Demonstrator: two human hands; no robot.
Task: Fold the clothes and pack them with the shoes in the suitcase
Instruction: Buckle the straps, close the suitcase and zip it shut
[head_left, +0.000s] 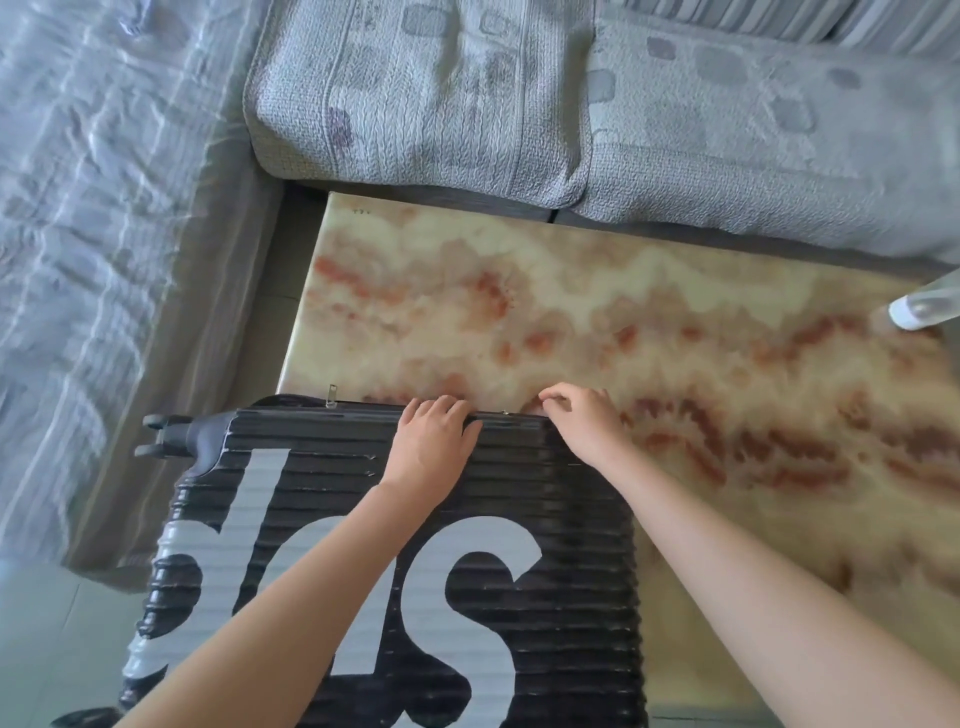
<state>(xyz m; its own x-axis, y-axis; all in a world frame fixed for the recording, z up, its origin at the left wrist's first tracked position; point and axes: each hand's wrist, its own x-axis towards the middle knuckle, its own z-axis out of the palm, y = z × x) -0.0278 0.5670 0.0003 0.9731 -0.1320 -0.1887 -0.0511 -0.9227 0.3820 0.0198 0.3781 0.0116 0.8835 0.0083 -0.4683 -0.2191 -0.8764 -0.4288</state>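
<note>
Mid-frame, my left hand (434, 436) grips the far rim of the stiff, slick suitcase (519, 467); my right hand (582, 421) curls beside it, hold unclear.

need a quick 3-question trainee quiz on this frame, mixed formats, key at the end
1. True or false: the suitcase lies open with clothes inside.
2. Where are the left hand and right hand? A) on the sofa cushions B) at the suitcase's far edge C) on its wheels
3. What surface lies just beyond the hands?

Key: 1 false, it is closed and no clothes show. 2 B. 3 the marble-patterned table.
</note>
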